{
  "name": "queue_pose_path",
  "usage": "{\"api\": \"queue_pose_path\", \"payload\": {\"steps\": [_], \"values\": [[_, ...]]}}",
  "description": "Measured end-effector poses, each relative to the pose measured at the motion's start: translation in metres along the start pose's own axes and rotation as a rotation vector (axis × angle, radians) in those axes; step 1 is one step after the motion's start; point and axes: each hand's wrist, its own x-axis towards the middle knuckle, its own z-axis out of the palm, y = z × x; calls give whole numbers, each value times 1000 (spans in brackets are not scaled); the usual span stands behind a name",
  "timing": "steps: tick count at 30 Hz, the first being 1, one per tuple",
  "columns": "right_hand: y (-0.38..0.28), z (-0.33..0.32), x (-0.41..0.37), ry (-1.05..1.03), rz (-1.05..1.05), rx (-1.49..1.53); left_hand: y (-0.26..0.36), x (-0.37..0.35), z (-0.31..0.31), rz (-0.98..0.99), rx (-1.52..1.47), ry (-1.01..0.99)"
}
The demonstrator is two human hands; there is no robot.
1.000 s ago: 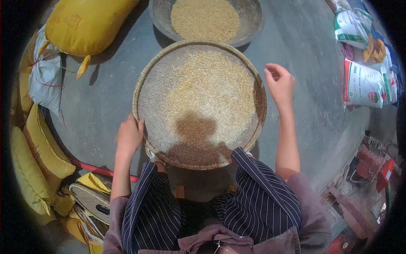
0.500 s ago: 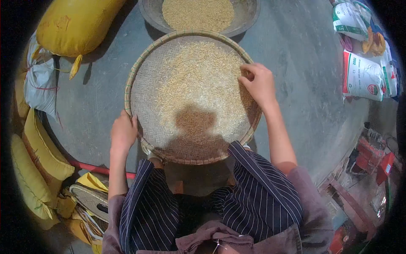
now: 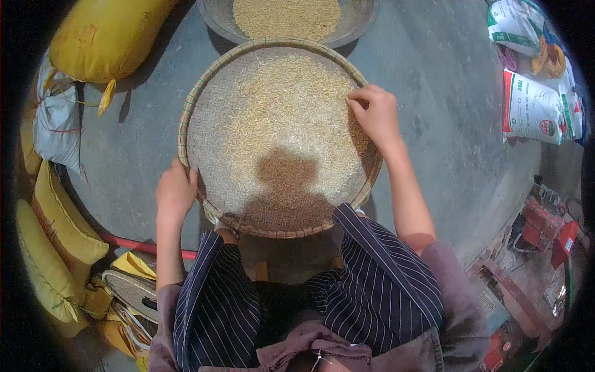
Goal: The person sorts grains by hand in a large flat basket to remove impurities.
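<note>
The left hand [image 3: 176, 191] clasps the round bamboo winnowing tray [image 3: 183, 133] by its bound rim, the sturdy hold; likely light, stiff. Right of that grip, loose, probably slippery grain [image 3: 288, 93]; the right hand [image 3: 375, 118] pinches, contents unclear. Beyond both, a wide basin [image 3: 364, 26].

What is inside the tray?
Pale grain is spread inside the tray, with a shadow over the near part. The right hand covers a bit of the right side. Anything beneath the thick grain or behind that hand cannot be seen.
</note>
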Motion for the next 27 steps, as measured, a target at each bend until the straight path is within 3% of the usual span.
{"api": "queue_pose_path", "payload": {"steps": [3, 5, 9, 11, 13, 15, 17, 19, 23, 25, 27], "values": [[-1, -4, 0, 9, -4, 5, 6, -5, -9, 29, 3, 36], [-3, -6, 1, -15, 65, 21, 18, -12, -13, 254, -3, 513], [-7, -9, -1, 15, 50, 57, 57, -17, -26, 388, -247, 572], [-28, -20, -2, 2, 92, 195, 79, -15, -14, 452, -757, 167], [-56, -26, -9, -55, 60, 307, 100, -2, 8, 431, -1311, -410], [-91, -28, -19, -189, -9, 476, 127, 2, 18, 154, -1666, -816], [-109, -20, -30, -276, -91, 475, 136, 0, 27, 123, -1708, -855], [-112, -7, -40, -191, -301, 390, 140, -2, 27, 92, -1749, -894], [-88, -22, -37, -198, -161, 378, 134, -3, 24, -65, -1753, -875], [-67, -27, -32, -97, 51, 170, 128, -2, 29, -95, -1795, -899], [-36, -22, -28, -44, 89, 77, 124, -4, 34, -172, -1801, -842]]}}
